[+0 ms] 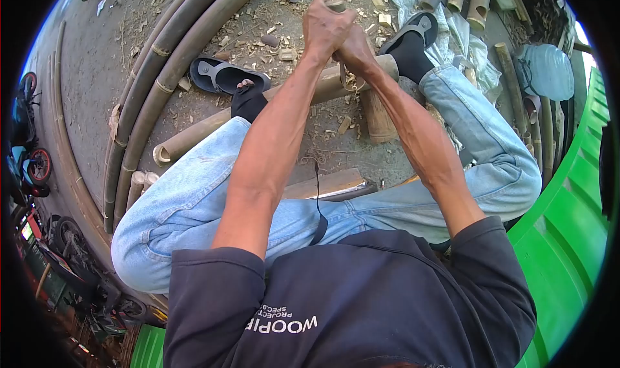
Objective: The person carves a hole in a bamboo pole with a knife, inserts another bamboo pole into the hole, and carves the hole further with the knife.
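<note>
Both my hands are clasped together at the top of the view, closed round one upright tool. My left hand (325, 29) is on top, and the round end of a handle (335, 6) shows above its fingers. Against it, slightly lower and to the right, is my right hand (355, 49). Below the hands a narrow part of the tool reaches down to a bamboo pole (203, 130); its kind is hidden by my grip. The pole lies slanting across between my feet, its hollow end at the lower left. A short wooden block (378, 117) is beneath its right part.
Long curved bamboo poles (147, 71) lie at the left. Wood chips (287, 54) litter the ground. My sandals (226, 77) flank the pole. Plastic sheeting (455, 42), bamboo pieces (479, 6) and a clear plastic jug (549, 73) are at the right. Motorcycles (71, 245) stand far left.
</note>
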A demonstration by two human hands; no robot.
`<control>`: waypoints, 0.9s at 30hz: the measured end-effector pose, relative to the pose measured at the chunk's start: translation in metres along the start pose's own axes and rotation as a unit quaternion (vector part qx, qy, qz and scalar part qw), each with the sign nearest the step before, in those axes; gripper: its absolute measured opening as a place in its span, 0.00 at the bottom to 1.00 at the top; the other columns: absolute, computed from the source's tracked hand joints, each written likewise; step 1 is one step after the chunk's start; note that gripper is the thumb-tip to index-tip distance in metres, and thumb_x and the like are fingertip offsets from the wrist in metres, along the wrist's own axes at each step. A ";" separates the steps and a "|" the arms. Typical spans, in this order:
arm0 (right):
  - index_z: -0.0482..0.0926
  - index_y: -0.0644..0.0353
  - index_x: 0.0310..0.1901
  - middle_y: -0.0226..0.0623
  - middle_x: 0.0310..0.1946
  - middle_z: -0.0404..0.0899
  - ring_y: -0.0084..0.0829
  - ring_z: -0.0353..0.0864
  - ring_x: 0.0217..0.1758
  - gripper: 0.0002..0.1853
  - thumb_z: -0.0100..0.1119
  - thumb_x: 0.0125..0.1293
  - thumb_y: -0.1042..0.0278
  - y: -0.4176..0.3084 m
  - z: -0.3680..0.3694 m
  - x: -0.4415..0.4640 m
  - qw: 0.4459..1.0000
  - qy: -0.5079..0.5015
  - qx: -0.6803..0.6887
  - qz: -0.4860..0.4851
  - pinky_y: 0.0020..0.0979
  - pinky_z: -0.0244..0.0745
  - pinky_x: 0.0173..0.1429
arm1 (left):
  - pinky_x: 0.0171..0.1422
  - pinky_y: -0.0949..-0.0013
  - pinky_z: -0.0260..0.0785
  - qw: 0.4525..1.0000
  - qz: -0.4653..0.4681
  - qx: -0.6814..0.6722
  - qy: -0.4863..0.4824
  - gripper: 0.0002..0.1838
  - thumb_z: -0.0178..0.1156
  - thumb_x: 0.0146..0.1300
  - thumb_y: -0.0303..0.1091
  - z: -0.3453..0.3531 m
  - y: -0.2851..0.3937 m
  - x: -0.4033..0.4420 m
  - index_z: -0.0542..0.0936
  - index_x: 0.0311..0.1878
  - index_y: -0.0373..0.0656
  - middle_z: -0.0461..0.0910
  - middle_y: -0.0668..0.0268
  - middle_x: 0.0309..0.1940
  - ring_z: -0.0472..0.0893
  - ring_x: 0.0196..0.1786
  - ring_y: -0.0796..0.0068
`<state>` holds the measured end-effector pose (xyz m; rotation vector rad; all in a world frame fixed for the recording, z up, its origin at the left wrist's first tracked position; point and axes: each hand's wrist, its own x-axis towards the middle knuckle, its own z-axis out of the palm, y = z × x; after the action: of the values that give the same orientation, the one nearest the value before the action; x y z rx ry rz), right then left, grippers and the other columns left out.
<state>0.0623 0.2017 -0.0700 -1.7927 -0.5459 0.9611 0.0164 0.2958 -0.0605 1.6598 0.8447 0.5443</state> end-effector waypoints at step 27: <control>0.83 0.72 0.43 0.53 0.35 0.88 0.39 0.91 0.41 0.14 0.63 0.69 0.66 0.036 -0.023 -0.023 0.910 0.343 -0.229 -0.029 0.41 0.81 0.45 | 0.43 0.69 0.79 0.965 0.056 -0.075 -0.245 0.20 0.71 0.54 0.38 0.070 0.006 0.008 0.84 0.44 0.32 0.87 0.61 0.35 0.84 0.35 0.73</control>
<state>0.0659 0.1574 -0.0903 -2.3513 -0.3779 0.1065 0.0740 0.2572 -0.0730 1.6107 0.3401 0.2448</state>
